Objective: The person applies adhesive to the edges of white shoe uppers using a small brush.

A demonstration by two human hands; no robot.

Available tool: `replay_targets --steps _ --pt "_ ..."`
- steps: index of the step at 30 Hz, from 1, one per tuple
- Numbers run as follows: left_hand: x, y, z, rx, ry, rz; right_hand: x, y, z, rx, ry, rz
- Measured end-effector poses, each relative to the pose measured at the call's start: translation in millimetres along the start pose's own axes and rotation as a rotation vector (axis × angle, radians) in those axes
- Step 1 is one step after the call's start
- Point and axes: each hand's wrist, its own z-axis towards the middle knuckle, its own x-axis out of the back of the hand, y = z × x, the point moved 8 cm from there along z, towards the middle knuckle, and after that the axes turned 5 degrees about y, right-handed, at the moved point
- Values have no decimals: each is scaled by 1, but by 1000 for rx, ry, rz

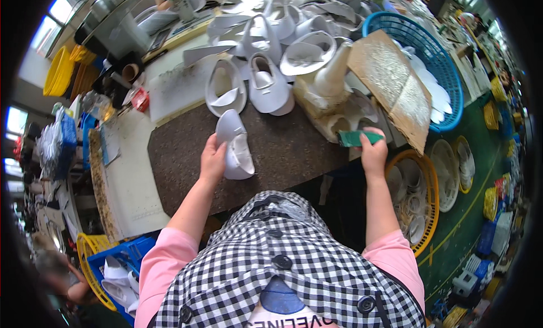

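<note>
My left hand [212,157] is closed on the edge of a white shoe upper [236,149], lifted over the dark brown work mat [283,149]. My right hand [373,149] grips a flat green tool [353,138], perhaps a brush handle; its working end cannot be made out. That tool is beside a glue-crusted yellowish container [319,96]. A white slip-on shoe [264,82] and an open white shoe upper [226,86] rest at the mat's far edge. Another white upper [308,52] lies next to the container.
Piled white shoe parts [283,16] fill the back. At right, a glue-smeared cardboard sheet [390,79] leans by a blue basket [452,99] of white pieces. An orange basket [432,198] stands below. A blue crate [104,266] and a person [59,277] are at lower left.
</note>
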Motion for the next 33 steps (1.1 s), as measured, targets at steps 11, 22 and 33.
replay_targets --steps 11,22,33 --pt "-11 5 12 68 -50 33 -195 -16 -100 0 -501 247" --pt "-2 5 8 111 -69 -20 -238 -33 -127 339 -630 -323" --pt "-32 73 17 -44 -105 507 -229 -47 -175 638 -882 -337"
